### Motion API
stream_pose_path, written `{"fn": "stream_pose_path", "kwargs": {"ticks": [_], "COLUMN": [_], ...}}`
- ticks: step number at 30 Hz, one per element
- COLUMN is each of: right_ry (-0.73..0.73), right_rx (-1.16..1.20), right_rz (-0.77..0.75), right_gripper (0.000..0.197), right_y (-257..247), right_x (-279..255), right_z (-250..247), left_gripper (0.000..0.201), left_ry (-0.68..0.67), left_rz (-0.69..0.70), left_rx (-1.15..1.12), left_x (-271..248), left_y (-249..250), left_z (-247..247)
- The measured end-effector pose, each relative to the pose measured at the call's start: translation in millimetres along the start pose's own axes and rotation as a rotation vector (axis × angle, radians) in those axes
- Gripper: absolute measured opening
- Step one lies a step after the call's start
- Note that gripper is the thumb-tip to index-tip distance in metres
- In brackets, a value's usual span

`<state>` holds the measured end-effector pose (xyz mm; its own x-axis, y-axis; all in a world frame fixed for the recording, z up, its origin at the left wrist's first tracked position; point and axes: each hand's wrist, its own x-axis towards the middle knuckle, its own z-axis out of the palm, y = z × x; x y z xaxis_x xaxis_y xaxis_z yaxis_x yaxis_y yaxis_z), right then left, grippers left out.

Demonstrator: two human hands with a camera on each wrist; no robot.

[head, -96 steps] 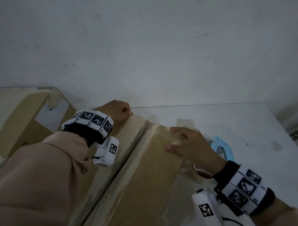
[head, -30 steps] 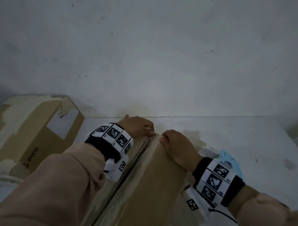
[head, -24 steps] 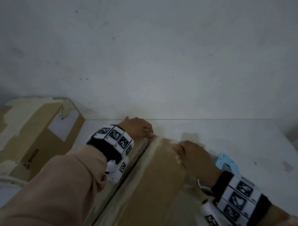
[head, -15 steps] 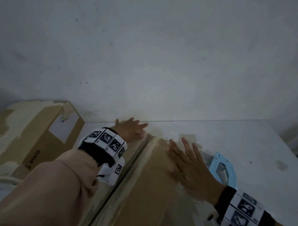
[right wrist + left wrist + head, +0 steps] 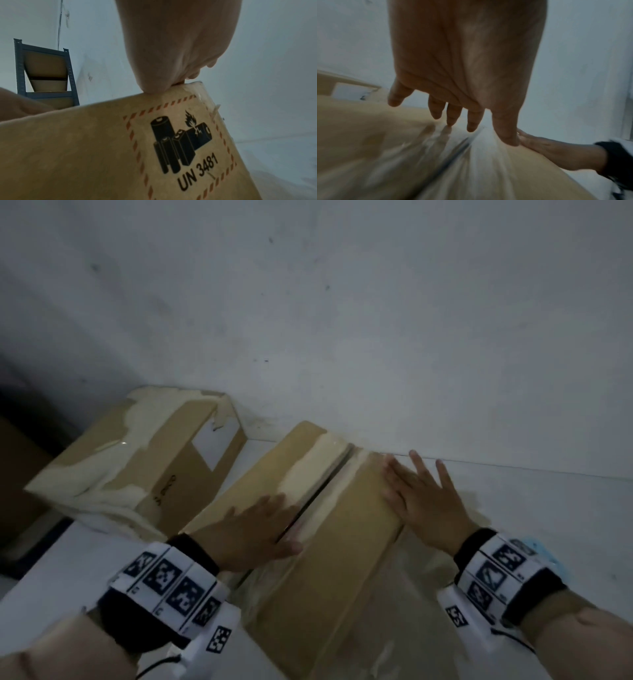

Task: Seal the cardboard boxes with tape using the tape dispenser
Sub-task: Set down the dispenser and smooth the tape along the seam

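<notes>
A long cardboard box (image 5: 346, 529) lies on the white table with clear tape along its top seam (image 5: 322, 491). My left hand (image 5: 263, 525) lies flat on the left flap beside the seam, fingers straight. The left wrist view shows those fingers (image 5: 452, 116) stretched over the glossy tape (image 5: 453, 152). My right hand (image 5: 419, 491) is spread flat on the box's right top edge. In the right wrist view its palm (image 5: 159, 86) presses that edge above a battery warning label (image 5: 181, 142). A sliver of the blue tape dispenser (image 5: 537, 546) shows behind my right wrist.
A second cardboard box (image 5: 137, 463) with torn patches and a white label stands to the left against the wall (image 5: 342, 320). White table (image 5: 548, 508) extends to the right. A metal shelf rack (image 5: 46, 75) stands in the background.
My left hand has slid back toward me along the seam from the box's far end. The right hand stays spread flat on the right edge. The head view has tilted.
</notes>
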<state>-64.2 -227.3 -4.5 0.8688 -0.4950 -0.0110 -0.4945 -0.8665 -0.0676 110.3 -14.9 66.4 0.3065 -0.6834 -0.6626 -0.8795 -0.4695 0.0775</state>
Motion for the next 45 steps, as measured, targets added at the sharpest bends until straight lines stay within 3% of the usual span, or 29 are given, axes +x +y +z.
{"fn": "stream_pose_path", "kwargs": {"ticks": [1,2,4,7,11,13,16,19,22,24,26,29,35,40,45], "right_ry": [-0.016,-0.025,-0.018,0.027,0.127,0.115,0.039,0.047,0.02,-0.011,-0.062,-0.071,0.031,-0.095,-0.128], "right_rx": [0.018,0.035,0.074,0.094,0.372,0.501,0.549,0.579,0.535,0.489,0.463,0.559,0.757,0.691,0.589], "right_rz": [0.024,0.059,0.13,0.124,0.118,0.132,0.111,0.11,0.112,0.117,0.133,0.147,0.205,0.124,0.096], "right_gripper": [0.088,0.075,0.05,0.041,0.039,0.047,0.059,0.057,0.055,0.057,0.063,0.08,0.083,0.079,0.071], "right_y": [-4.3,-10.1,-21.4,-30.5,-31.8,-34.4,-46.5,-47.7,-42.4,-41.8,-41.7,-49.9,-107.5,-111.4,-119.7], "right_x": [8.5,16.2,27.7,38.8,37.6,31.9,23.3,25.5,30.4,38.2,49.8,60.7,28.4,51.6,81.5], "right_z": [-1.1,-3.3,-9.4,-13.9,-9.4,-4.3,4.8,6.8,9.7,7.7,5.7,-0.3,9.3,5.1,0.1], "left_gripper": [0.087,0.093,0.121,0.132,0.123,0.114,0.095,0.071,0.065,0.066,0.069,0.072,0.075,0.067,0.096], "left_ry": [0.01,0.021,0.067,0.179,0.426,0.491,0.591,0.697,0.794,0.799,0.72,0.687,0.731,0.785,0.733], "left_rz": [-0.012,-0.011,0.01,0.015,-0.032,-0.055,-0.015,0.06,0.11,0.087,0.033,-0.032,-0.104,-0.167,-0.195], "left_rx": [-0.02,-0.027,-0.01,-0.038,-0.021,-0.035,-0.078,-0.189,-0.185,-0.173,-0.153,-0.142,-0.159,-0.162,-0.178], "left_x": [-2.6,-4.3,-5.3,-4.1,-6.3,-4.6,-3.2,-6.7,-1.4,2.9,6.1,11.2,22.9,35.1,44.4], "left_y": [-1.0,-2.4,-4.7,-9.5,-0.7,0.8,-1.7,-7.1,-10.8,-11.9,-12.2,-13.4,-11.2,-20.2,-31.3], "left_z": [6.8,14.3,29.3,52.9,72.6,77.7,83.0,88.2,91.8,89.0,83.2,80.1,74.3,67.4,52.6]}}
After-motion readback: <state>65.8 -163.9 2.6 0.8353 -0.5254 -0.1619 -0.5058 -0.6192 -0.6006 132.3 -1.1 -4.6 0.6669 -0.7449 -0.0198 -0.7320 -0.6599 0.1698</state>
